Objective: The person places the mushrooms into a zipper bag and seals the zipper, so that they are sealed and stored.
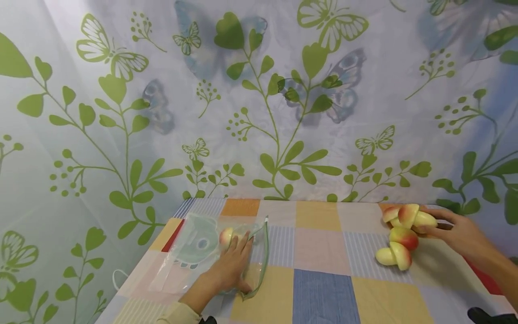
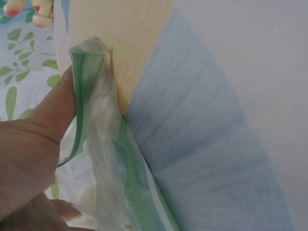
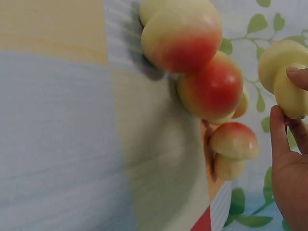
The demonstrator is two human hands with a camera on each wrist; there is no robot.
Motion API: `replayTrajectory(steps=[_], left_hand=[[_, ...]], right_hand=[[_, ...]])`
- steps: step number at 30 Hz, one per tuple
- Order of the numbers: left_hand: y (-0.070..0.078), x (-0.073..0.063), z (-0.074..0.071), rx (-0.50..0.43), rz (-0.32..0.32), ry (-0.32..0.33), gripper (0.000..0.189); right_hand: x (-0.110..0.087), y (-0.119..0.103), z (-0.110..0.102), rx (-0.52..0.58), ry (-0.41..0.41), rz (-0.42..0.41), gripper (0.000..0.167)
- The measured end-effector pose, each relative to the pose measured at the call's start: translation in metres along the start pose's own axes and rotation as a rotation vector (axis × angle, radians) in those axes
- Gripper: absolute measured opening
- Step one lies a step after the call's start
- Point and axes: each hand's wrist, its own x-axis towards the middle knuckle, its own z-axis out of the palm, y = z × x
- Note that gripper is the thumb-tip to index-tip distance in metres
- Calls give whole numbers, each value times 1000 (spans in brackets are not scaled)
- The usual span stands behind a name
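Observation:
My left hand (image 1: pixel 232 263) rests with outstretched fingers on a clear zip bag (image 1: pixel 261 270) with a green closure strip. In the left wrist view, the thumb lies along the bag's green strip (image 2: pixel 80 96). A yellow-and-red toy mushroom (image 1: pixel 226 236) shows through the plastic by the fingertips. On the right, my right hand (image 1: pixel 465 231) pinches another toy mushroom (image 1: pixel 408 215) between thumb and fingers. The right wrist view shows the held mushroom (image 3: pixel 284 79) raised off the table. Close by it lie a mushroom with its red cap up (image 3: pixel 211 89) and a smaller-looking one (image 3: pixel 234 142).
Another mushroom (image 1: pixel 398 256) lies at the near end of the group. The bag carries a pale green printed figure (image 1: pixel 198 243). A patchwork cloth (image 1: pixel 323 252) covers the table, and a leaf-and-butterfly curtain (image 1: pixel 259 112) hangs behind it. Dark objects (image 1: pixel 483 315) show at the bottom edge.

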Motion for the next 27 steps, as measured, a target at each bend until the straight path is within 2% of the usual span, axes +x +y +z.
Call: replayTrajectory(steps=[5, 8, 15, 20, 27], left_hand=[[0, -1, -1, -5, -3, 7, 136], [1, -2, -1, 5, 5, -1, 136], [2, -1, -1, -1, 11, -3, 136], [4, 0, 0, -9, 11, -1, 135], [3, -1, -1, -3, 8, -6, 135]], right_hand=[[7, -16, 10, 104, -20, -106, 69], [9, -23, 17, 119, -27, -172, 60], [13, -44, 31, 92, -74, -127, 69], [17, -52, 40, 144, -85, -175, 66], [19, -65, 57, 197, -167, -207, 63]])
